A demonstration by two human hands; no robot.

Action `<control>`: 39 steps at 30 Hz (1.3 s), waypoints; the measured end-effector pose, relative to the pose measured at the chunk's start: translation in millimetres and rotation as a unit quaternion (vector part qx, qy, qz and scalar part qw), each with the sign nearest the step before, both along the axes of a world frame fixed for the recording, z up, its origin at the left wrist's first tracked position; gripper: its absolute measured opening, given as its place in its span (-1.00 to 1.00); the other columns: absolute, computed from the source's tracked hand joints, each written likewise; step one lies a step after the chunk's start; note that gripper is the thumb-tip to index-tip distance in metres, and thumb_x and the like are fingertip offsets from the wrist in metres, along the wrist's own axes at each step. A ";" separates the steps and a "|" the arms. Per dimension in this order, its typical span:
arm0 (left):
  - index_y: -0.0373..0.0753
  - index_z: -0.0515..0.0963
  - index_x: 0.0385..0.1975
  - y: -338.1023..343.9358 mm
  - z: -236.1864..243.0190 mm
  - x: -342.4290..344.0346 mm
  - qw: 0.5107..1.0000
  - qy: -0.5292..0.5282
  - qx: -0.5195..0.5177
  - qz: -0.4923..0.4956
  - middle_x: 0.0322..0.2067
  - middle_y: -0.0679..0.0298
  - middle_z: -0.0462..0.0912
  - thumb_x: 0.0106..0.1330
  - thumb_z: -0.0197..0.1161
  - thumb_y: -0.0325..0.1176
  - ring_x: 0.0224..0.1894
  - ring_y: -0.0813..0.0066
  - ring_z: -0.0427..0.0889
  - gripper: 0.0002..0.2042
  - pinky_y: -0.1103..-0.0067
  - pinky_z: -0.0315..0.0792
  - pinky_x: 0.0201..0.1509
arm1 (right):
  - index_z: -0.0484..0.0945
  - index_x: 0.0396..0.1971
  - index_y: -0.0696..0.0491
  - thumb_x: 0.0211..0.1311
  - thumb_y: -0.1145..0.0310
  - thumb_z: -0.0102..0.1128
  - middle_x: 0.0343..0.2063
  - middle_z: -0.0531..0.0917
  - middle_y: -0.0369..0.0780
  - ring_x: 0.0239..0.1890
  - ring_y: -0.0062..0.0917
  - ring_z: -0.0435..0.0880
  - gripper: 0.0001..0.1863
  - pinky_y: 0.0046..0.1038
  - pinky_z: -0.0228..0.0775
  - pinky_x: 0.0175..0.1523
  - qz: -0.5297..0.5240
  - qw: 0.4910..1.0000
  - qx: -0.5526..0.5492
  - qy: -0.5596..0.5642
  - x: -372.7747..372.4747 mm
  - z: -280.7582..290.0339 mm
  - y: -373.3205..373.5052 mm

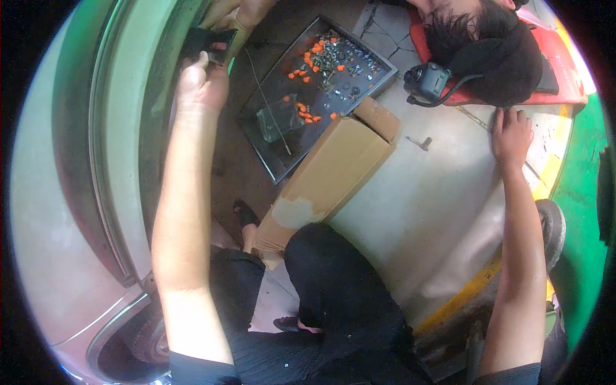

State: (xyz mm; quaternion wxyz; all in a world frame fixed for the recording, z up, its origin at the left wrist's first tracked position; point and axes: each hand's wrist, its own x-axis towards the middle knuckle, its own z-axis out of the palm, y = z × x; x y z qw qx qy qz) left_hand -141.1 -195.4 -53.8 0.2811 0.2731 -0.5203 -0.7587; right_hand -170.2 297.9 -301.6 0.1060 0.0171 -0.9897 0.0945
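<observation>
My left hand (202, 86) reaches up beside the pale car body (122, 128), its thumb over a black flat part (202, 45) and the fingers hidden behind. Another person's hand (240, 19) is at the same part from above. My right hand (512, 138) is planted palm down at the edge of a red creeper (564, 93), fingers stretched out, holding nothing. Close by is the head of a person lying there, with a black cap (504, 70) and a small dark camera-like device (428, 83).
A dark metal tray (253, 138) holds loose bolts, orange-capped fasteners (308, 119) and a clear plastic bag (277, 119). A long cardboard box (340, 160) overlaps its near edge. A small metal piece (420, 142) lies on the pale floor (410, 199). A wheel (553, 231) stands right.
</observation>
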 end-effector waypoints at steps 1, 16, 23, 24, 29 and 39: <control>-0.31 0.29 0.06 -1.6 0.5 -0.2 1.000 0.009 0.002 -0.028 -0.01 0.05 0.45 0.40 -0.06 -0.54 -0.03 0.27 0.49 -0.74 0.34 0.38 0.19 | 0.50 -0.25 0.04 0.33 0.06 -0.10 -0.25 0.52 -0.12 -0.13 -0.22 0.44 -0.64 -0.18 0.23 -0.05 -0.002 1.000 0.001 -0.002 -0.2 0.2 -0.4; -0.32 0.35 0.02 0.0 -0.4 -3.0 1.000 0.013 0.021 0.016 -0.01 0.08 0.49 0.40 -0.06 -0.52 -0.03 0.28 0.52 -0.77 0.35 0.41 0.15 | 0.52 -0.25 0.02 0.33 0.04 -0.08 -0.26 0.51 -0.15 -0.13 -0.24 0.44 -0.64 -0.21 0.22 -0.04 -0.009 1.000 -0.009 0.006 -0.1 -3.0 -0.4; -0.33 0.34 0.01 -18.8 -0.4 -3.7 0.997 0.017 0.081 -0.011 -0.02 0.07 0.49 0.40 -0.05 -0.52 -0.06 0.24 0.54 -0.78 0.34 0.43 0.13 | 0.52 -0.26 0.03 0.33 0.05 -0.09 -0.26 0.51 -0.14 -0.13 -0.23 0.43 -0.65 -0.21 0.22 -0.04 -0.002 1.000 -0.015 0.005 0.2 1.7 -1.1; -0.32 0.33 0.01 -20.3 -0.8 -3.7 0.996 0.007 0.091 -0.018 -0.03 0.07 0.49 0.40 -0.05 -0.53 -0.06 0.23 0.54 -0.78 0.34 0.44 0.13 | 0.52 -0.26 0.03 0.33 0.05 -0.09 -0.26 0.51 -0.14 -0.13 -0.23 0.43 -0.65 -0.21 0.22 -0.04 -0.002 1.000 -0.015 0.005 0.5 1.9 -1.2; -0.26 0.32 0.02 -21.0 -4.0 0.4 0.998 0.026 0.050 -0.038 -0.04 0.07 0.48 0.38 -0.05 -0.59 -0.04 0.25 0.53 -0.75 0.36 0.45 0.12 | 0.52 -0.27 0.04 0.33 0.06 -0.09 -0.27 0.52 -0.13 -0.14 -0.23 0.44 -0.65 -0.21 0.22 -0.05 0.000 1.000 -0.011 0.014 0.2 -1.3 -1.3; -0.26 0.33 0.03 -13.8 -3.6 -1.2 0.999 0.026 0.031 -0.015 -0.01 0.10 0.47 0.37 -0.03 -0.59 -0.01 0.27 0.50 -0.74 0.38 0.45 0.11 | 0.51 -0.27 0.03 0.33 0.06 -0.08 -0.25 0.52 -0.14 -0.14 -0.23 0.45 -0.66 -0.20 0.22 -0.07 0.000 1.000 -0.010 0.005 0.1 2.2 -2.0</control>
